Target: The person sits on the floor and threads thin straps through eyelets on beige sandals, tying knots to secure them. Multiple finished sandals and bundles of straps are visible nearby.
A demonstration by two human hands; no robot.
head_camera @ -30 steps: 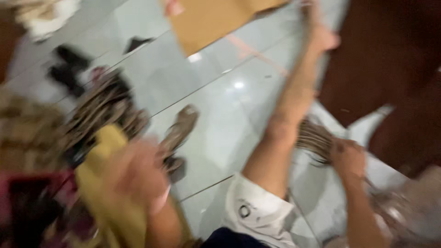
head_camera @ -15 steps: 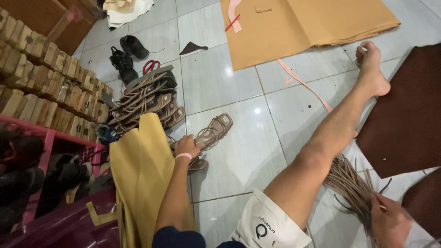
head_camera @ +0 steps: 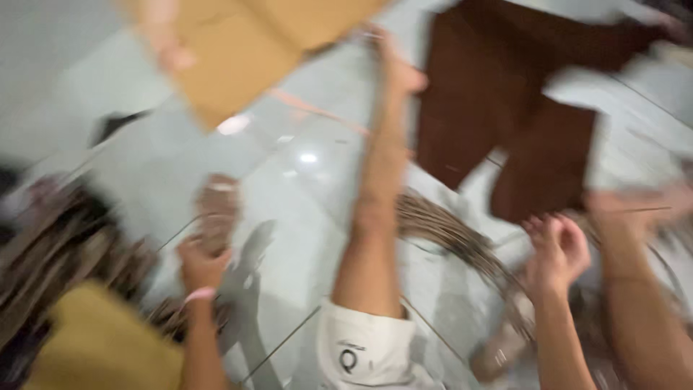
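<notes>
We are gripping a woven sandal (head_camera: 216,209) in our left hand (head_camera: 201,263), fingers closed round its heel, lifted off the tiled floor (head_camera: 303,188). Our right hand (head_camera: 556,249) is hovering, fingers loosely open (blurred), over the rattan strips (head_camera: 447,231) beside our leg (head_camera: 375,217).

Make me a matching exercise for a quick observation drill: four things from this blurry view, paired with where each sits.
Things:
1 strappy brown sandal
2 dark brown sheet
3 tan cardboard sheet
4 bundle of thin brown strips

Places:
A top left
B in the left hand
C top right
D floor, beside the right hand

Pairs: 1-B, 2-C, 3-A, 4-D
</notes>
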